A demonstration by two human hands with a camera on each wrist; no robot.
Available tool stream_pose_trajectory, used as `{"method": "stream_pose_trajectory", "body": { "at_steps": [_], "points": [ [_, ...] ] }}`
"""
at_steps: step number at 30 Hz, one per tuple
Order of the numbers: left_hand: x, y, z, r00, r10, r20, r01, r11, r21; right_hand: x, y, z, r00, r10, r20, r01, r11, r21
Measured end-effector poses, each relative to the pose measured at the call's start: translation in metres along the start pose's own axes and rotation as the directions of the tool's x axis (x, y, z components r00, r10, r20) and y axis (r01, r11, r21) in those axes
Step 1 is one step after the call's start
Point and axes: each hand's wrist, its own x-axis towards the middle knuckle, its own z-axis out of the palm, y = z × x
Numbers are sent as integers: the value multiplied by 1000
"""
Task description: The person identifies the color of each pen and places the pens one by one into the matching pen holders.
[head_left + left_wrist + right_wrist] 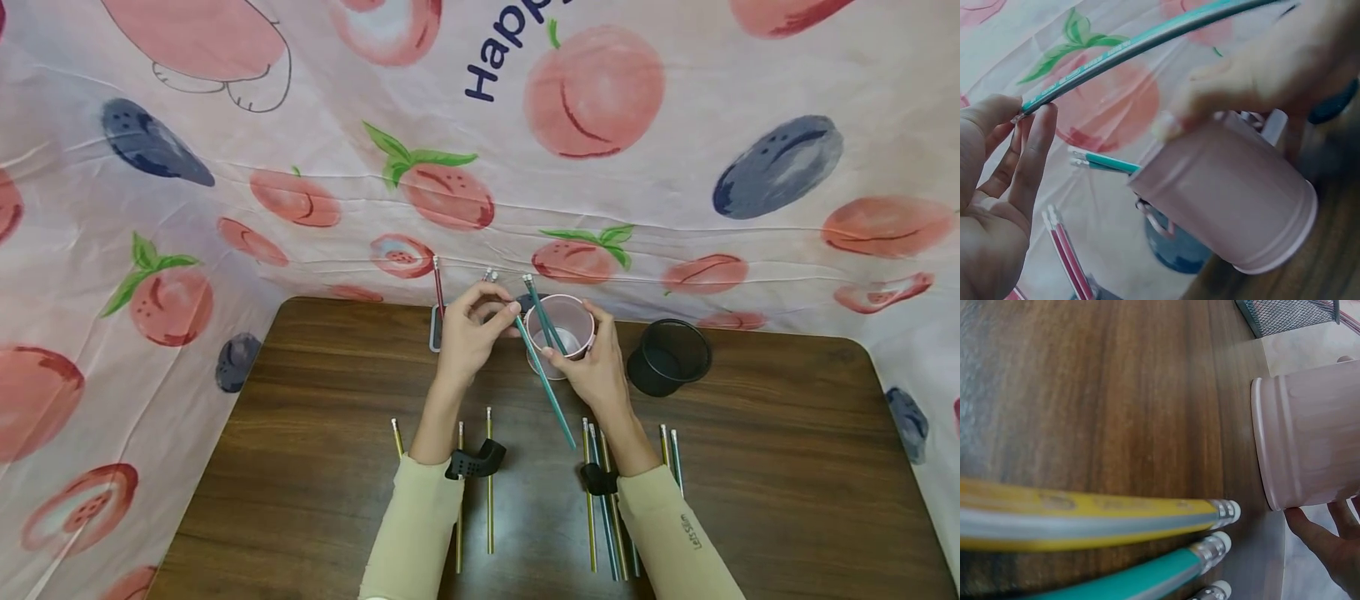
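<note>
My left hand (pixel 468 337) pinches a green pencil (pixel 551 400) by its eraser end between thumb and fingertips. The pencil slants down toward the front, passing over the near side of a pink cup (pixel 573 317). My right hand (pixel 606 371) grips this cup, its thumb at the near rim and fingers round the right side. Green pencils (pixel 542 310) stand in the cup, leaning left with erasers up. In the left wrist view the cup (pixel 1229 194) looks tilted; the right wrist view shows its base (pixel 1266 444) and my fingers (pixel 1319 540) beneath.
A black mesh cup (pixel 667 358) stands right of the pink one. Behind my left hand, a red pencil (pixel 438 283) stands in a grey-edged holder (pixel 435 332). Yellow pencils (pixel 490 500) and green ones (pixel 677 458) lie along the table's front. A fruit-print cloth (pixel 450 192) hangs behind.
</note>
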Motion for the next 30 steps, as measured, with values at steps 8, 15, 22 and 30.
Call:
{"method": "stream_pose_trajectory", "body": {
  "at_steps": [8, 15, 22, 30],
  "points": [
    [15, 9, -4, 998, 58, -12, -58, 996, -64, -3, -2, 3, 1000, 5, 7, -5, 1000, 0],
    [29, 16, -1, 996, 88, -34, -91, 992, -91, -3, 1, 1, 1000, -5, -13, 5, 1000, 13],
    [55, 26, -1, 991, 119, -68, -126, 986, -111, -2, 0, 2, 1000, -4, -13, 4, 1000, 16],
    [78, 31, -1, 984, 145, -103, -152, 986, -66, -4, -1, 2, 1000, 5, -14, -5, 1000, 17]
  ]
}}
